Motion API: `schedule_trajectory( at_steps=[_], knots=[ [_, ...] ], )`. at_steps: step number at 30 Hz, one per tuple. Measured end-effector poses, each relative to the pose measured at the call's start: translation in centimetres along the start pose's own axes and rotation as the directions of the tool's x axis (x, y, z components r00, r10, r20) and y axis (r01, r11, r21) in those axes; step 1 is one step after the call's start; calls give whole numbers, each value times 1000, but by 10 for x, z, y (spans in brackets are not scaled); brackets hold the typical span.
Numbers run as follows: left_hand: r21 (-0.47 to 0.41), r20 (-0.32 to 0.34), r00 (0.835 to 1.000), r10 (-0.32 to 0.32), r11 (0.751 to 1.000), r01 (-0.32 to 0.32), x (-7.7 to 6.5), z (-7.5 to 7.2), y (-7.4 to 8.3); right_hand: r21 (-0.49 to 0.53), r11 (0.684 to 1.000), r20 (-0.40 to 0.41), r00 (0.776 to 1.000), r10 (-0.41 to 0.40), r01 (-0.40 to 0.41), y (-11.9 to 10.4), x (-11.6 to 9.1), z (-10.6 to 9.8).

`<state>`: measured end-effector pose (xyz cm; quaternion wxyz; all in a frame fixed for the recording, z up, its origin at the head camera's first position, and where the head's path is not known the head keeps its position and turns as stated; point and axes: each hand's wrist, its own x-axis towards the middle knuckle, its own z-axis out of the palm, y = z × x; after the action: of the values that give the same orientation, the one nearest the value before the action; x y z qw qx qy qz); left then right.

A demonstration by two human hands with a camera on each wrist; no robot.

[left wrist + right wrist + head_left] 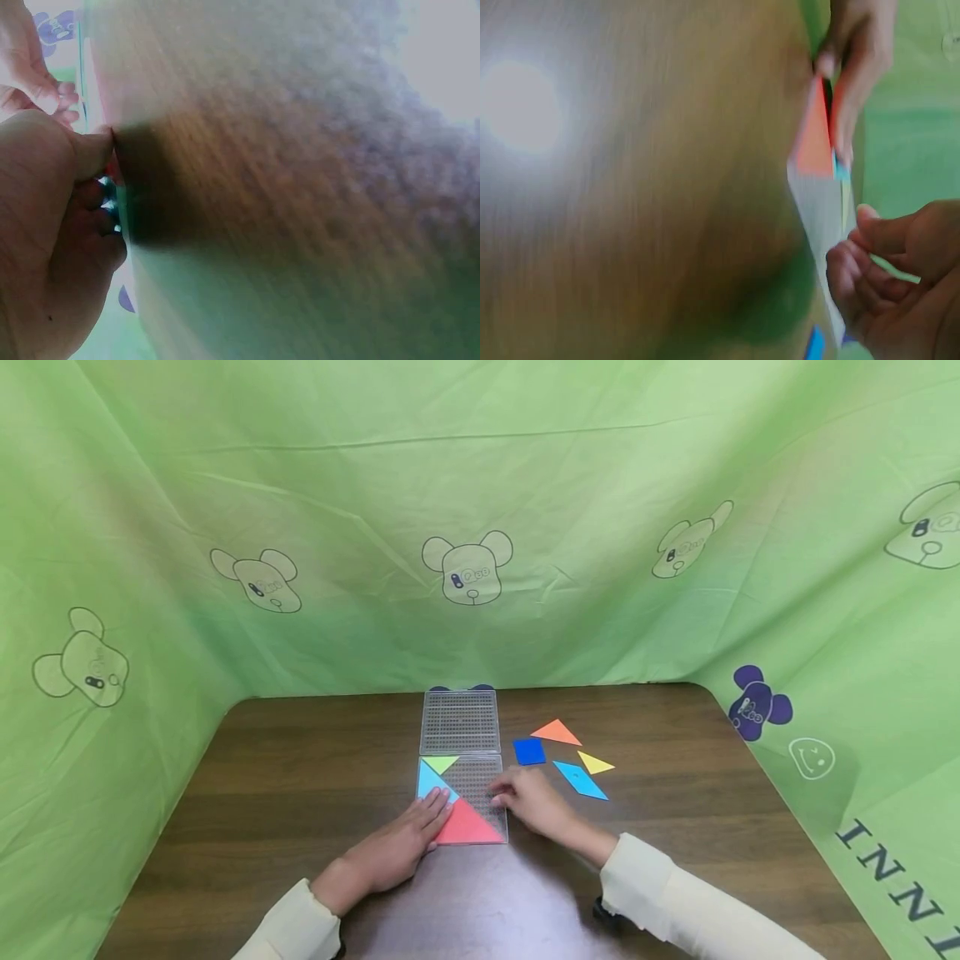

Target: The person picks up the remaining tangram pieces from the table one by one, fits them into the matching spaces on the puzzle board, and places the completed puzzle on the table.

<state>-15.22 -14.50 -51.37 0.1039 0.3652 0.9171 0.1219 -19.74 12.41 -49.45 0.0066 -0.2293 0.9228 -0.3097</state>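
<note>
A clear case (480,768) lies opened flat, its near half holding tangram pieces. In that half are a green triangle (440,763), a light blue triangle (430,779) and a red triangle (471,827). My left hand (401,842) rests at the left edge, with extended fingers across the light blue and red triangles. The left wrist view shows its thumb (96,152) at the case's near edge. Over the right side of the near half, my right hand (534,802) has loosely bent fingers. Its thumb and index finger come close together in the right wrist view, with no piece visible between them.
Right of the case lie an orange triangle (557,732), a dark blue square (529,752), a yellow triangle (596,762) and a blue parallelogram (580,780). The wooden table (300,777) meets a green printed cloth (360,635) behind and at both sides.
</note>
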Motion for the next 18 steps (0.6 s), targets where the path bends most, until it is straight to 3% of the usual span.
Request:
schedule_trajectory(
  at_steps=[4,10,14,18],
  knots=[
    [-4,-5,1000,5,1000,-5,0,1,-1,-159,984,-64,995,77,-87,23,1,-28],
    [9,-32,999,25,1000,-25,-3,3,-2,-343,921,10,980,200,-185,51,3,-57],
    [19,-26,999,26,999,-26,-2,4,-1,-402,897,66,971,229,-184,61,4,-63],
    [21,-17,999,29,999,-28,-2,3,-1,-375,910,93,969,228,-179,65,8,-63]
  ],
)
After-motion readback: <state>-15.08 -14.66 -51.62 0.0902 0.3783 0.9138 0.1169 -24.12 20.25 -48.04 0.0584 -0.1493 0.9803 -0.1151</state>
